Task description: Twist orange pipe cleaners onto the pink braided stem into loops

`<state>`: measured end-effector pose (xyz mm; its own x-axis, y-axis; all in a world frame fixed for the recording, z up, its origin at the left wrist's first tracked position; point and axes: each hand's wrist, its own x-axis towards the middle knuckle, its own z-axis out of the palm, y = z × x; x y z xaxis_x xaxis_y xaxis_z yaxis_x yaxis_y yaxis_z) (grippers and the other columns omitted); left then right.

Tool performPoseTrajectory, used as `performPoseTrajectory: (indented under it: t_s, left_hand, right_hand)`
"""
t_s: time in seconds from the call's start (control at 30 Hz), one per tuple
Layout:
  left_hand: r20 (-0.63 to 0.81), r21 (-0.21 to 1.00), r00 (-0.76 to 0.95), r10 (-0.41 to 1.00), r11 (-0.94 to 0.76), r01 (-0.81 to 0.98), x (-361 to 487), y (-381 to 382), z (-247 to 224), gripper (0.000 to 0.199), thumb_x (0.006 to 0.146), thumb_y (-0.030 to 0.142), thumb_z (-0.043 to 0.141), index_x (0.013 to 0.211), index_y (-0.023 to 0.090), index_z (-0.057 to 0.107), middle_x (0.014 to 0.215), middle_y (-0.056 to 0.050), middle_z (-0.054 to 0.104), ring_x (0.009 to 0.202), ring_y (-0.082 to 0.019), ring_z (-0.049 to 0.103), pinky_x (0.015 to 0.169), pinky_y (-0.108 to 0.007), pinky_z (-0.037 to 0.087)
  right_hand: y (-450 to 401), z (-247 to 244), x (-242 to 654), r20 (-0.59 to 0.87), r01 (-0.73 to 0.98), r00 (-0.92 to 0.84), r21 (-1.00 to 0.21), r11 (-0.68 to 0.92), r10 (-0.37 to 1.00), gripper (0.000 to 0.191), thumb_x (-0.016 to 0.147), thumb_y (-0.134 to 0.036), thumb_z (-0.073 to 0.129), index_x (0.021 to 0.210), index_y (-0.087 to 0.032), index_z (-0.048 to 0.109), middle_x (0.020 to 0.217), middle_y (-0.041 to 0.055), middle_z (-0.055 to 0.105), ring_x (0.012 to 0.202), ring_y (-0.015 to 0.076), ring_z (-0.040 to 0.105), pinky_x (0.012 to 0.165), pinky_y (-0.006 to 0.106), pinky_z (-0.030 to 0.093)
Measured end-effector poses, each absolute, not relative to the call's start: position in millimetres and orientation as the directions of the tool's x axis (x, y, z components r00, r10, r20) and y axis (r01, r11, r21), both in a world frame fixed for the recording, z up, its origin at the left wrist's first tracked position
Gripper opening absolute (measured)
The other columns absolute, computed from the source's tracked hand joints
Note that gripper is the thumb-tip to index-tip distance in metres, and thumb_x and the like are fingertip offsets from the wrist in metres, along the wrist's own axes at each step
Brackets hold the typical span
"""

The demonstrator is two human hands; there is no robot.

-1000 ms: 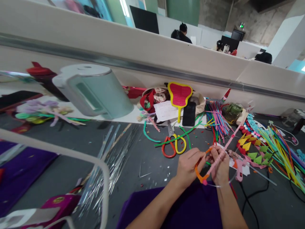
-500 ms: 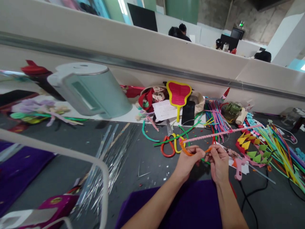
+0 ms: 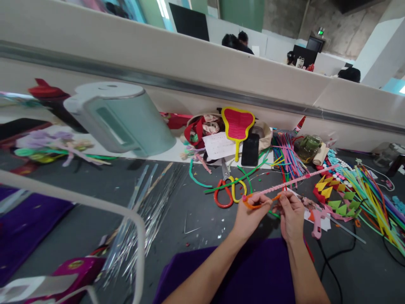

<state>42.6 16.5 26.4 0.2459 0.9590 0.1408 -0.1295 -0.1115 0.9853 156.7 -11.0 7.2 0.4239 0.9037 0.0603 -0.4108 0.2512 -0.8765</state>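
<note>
An orange pipe cleaner (image 3: 249, 206) curves around in front of my left hand (image 3: 255, 213), whose thumb and fingers pinch it. My right hand (image 3: 289, 211) has its fingers closed on the same orange strand, a short distance to the right. A pink twisted pipe-cleaner stick (image 3: 292, 181) slants up to the right from behind my left fingers; how it joins the orange piece is hidden. Just left of my left hand lie scissors (image 3: 223, 195) with red and yellow handles. Beside my right hand is a pink glue gun (image 3: 317, 223).
Bundled pipe cleaners (image 3: 286, 154) and a yellow-and-green pointed craft piece (image 3: 338, 198) lie to the right. A pale green kettle (image 3: 126, 120), a black phone (image 3: 249, 150) and a red fan (image 3: 237, 122) stand or lie at the back. Silvery strips (image 3: 152, 207) spread leftward.
The pink stick has shifted left and downward, its near end now behind my left fingers. The orange loop has turned flatter. My right hand has barely moved.
</note>
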Motion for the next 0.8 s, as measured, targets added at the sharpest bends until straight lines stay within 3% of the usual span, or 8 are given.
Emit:
performPoseTrajectory:
  t_s: [0.27, 0.5, 0.63, 0.73, 0.8]
  left_hand:
    - [0.259, 0.965, 0.207, 0.943, -0.26, -0.019, 44.5, 13.9, 26.3, 0.02, 0.072, 0.021, 0.06, 0.054, 0.016, 0.056, 0.054, 0.002, 0.051, 0.052, -0.011, 0.046, 0.049, -0.023, 0.034]
    - [0.393, 0.885, 0.182, 0.902, -0.424, 0.191, 44.6, 11.7, 20.3, 0.023, 0.076, 0.017, 0.056, 0.054, 0.017, 0.053, 0.054, 0.003, 0.046, 0.051, -0.011, 0.045, 0.05, -0.023, 0.031]
    - [0.439, 0.86, 0.167, 0.883, -0.467, 0.205, 46.2, 9.2, 17.8, 0.022, 0.076, 0.018, 0.056, 0.055, 0.018, 0.053, 0.055, 0.003, 0.046, 0.051, -0.01, 0.044, 0.05, -0.023, 0.03]
    - [0.376, 0.91, 0.152, 0.914, -0.395, 0.123, 47.9, 9.8, 17.6, 0.024, 0.074, 0.02, 0.058, 0.051, 0.017, 0.05, 0.054, 0.003, 0.045, 0.051, -0.01, 0.043, 0.05, -0.023, 0.032]
    - [0.241, 0.97, 0.179, 0.954, -0.244, -0.003, 46.7, 13.9, 18.3, 0.021, 0.071, 0.021, 0.061, 0.052, 0.017, 0.052, 0.053, 0.003, 0.047, 0.05, -0.01, 0.043, 0.049, -0.022, 0.034]
  right_hand:
    - [-10.9, 6.5, 156.2, 0.035, -0.408, 0.449, -0.881, 0.24, 0.893, 0.02, 0.071, -0.033, 0.073, 0.074, -0.017, 0.061, 0.07, -0.0032, 0.06, 0.05, 0.0075, 0.053, 0.047, 0.02, 0.044]
    - [-9.4, 4.1, 154.0, 0.043, -0.397, 0.471, -0.882, 0.256, 0.881, 0.02, 0.071, -0.032, 0.072, 0.072, -0.017, 0.058, 0.062, -0.0049, 0.056, 0.047, 0.0069, 0.051, 0.047, 0.02, 0.043]
    - [-9.2, 4.1, 152.0, 0.038, -0.383, 0.503, -0.886, 0.262, 0.863, 0.019, 0.071, -0.032, 0.072, 0.073, -0.017, 0.059, 0.062, -0.0051, 0.056, 0.048, 0.0068, 0.051, 0.049, 0.02, 0.044]
    - [-8.7, 3.6, 151.2, 0.03, -0.365, 0.512, -0.897, 0.248, 0.859, 0.02, 0.071, -0.034, 0.071, 0.073, -0.017, 0.06, 0.064, -0.0044, 0.057, 0.049, 0.0074, 0.051, 0.05, 0.021, 0.046]
    - [-7.9, 3.4, 152.2, 0.019, -0.373, 0.486, -0.899, 0.227, 0.874, 0.021, 0.071, -0.035, 0.071, 0.075, -0.017, 0.062, 0.066, -0.0036, 0.058, 0.051, 0.0079, 0.051, 0.05, 0.022, 0.046]
